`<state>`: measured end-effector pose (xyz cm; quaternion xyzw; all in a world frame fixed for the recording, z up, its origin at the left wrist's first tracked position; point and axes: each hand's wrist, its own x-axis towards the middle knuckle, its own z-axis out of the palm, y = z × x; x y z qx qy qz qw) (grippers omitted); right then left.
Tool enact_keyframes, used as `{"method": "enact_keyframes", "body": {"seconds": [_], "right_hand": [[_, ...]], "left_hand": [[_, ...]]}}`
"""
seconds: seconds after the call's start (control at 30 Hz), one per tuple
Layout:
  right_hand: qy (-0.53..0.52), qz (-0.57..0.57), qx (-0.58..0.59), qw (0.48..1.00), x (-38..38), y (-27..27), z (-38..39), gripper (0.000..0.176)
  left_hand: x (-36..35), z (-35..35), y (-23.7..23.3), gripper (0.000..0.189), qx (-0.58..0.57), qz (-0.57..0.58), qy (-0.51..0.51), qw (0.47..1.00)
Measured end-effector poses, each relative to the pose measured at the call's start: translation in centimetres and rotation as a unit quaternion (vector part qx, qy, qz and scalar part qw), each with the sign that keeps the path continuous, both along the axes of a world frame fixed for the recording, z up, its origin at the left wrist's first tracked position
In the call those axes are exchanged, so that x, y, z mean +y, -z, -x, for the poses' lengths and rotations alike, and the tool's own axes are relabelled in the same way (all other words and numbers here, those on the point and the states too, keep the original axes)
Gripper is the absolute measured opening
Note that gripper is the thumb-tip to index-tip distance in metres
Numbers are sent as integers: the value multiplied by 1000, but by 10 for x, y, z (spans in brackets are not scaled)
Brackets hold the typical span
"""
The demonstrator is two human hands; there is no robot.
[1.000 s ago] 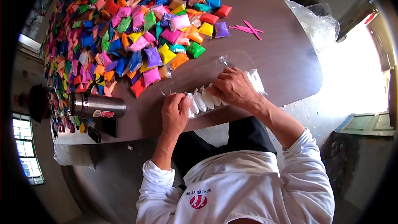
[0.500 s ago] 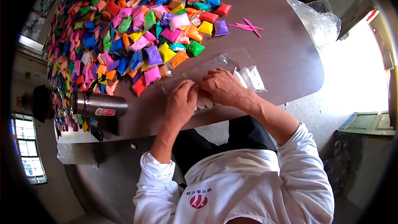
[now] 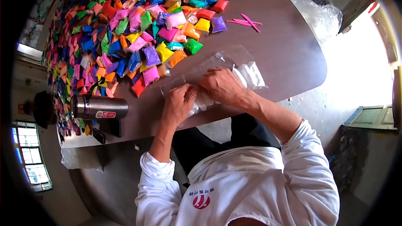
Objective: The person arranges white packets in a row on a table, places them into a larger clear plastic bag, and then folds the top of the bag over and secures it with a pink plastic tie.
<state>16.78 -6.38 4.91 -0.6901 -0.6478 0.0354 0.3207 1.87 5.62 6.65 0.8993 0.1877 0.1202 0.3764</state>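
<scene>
A clear plastic bag (image 3: 240,54) lies flat near the table's front edge, with white packets (image 3: 250,75) showing at its right end and more white pieces under my hands. My left hand (image 3: 179,104) is closed on the bag's left part, thumb and fingers pinched together. Right beside it, my right hand (image 3: 222,85) bends over the bag with its fingers curled down onto the plastic. The fingertips of both hands nearly meet, and what lies exactly between them is hidden.
A large heap of colourful small packets (image 3: 150,54) covers the table's left and far side. Pink plastic sticks (image 3: 247,22) lie beyond the bag. A steel thermos (image 3: 100,107) and dark phones (image 3: 99,135) rest at left. Crumpled clear plastic (image 3: 314,16) hangs by the far right edge.
Both hands stay on the bag; my left hand has shifted slightly down and left, showing more white content between the hands. The whole view has moved a little.
</scene>
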Motion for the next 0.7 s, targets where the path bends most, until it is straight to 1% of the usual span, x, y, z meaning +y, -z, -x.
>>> {"method": "enact_keyframes", "body": {"seconds": [0.2, 0.27, 0.3, 0.37, 0.4, 0.47, 0.5, 0.53, 0.57, 0.6, 0.67, 0.7], "right_hand": [[-7, -16, -3, 1000, 2, 3, 2, 14], [16, 28, 36, 999, 1, 0, 0, 12], [19, 31, 33, 999, -3, -4, -6, 12], [101, -88, 120, 984, -13, -18, -27, 12], [135, -53, 142, 979, -24, -30, -40, 16], [109, -39, 189, 975, -42, -35, -70, 22], [110, -35, 184, 976, -48, -33, -74, 22], [92, -10, 229, 969, -53, -27, -78, 26], [73, 15, 274, 959, -57, -22, -80, 30], [75, 20, 270, 960, -60, -18, -80, 30], [-5, 10, 158, 987, -63, -7, -77, 38], [2, 1, 153, 988, -62, 3, -77, 39]], "left_hand": [[4, 6, 6, 34, 11, -7, 31, 999], [2, 8, 7, 32, 5, -14, 37, 999], [-2, 10, 4, 29, 3, -15, 26, 1000], [-5, 14, 4, 27, -1, -12, 13, 1000], [-5, 17, 5, 25, -8, -14, 2, 1000], [-3, 20, 8, 23, -23, -13, -7, 1000], [-2, 21, 10, 22, -24, -6, -11, 1000], [-2, 21, 13, 22, -25, 1, -14, 1000], [-3, 20, 13, 21, -38, -19, -14, 999], [-4, 20, 13, 21, -43, -13, -14, 999], [-5, 20, 14, 21, -46, -30, -20, 998], [-6, 20, 14, 19, -49, -37, -23, 998]]}}
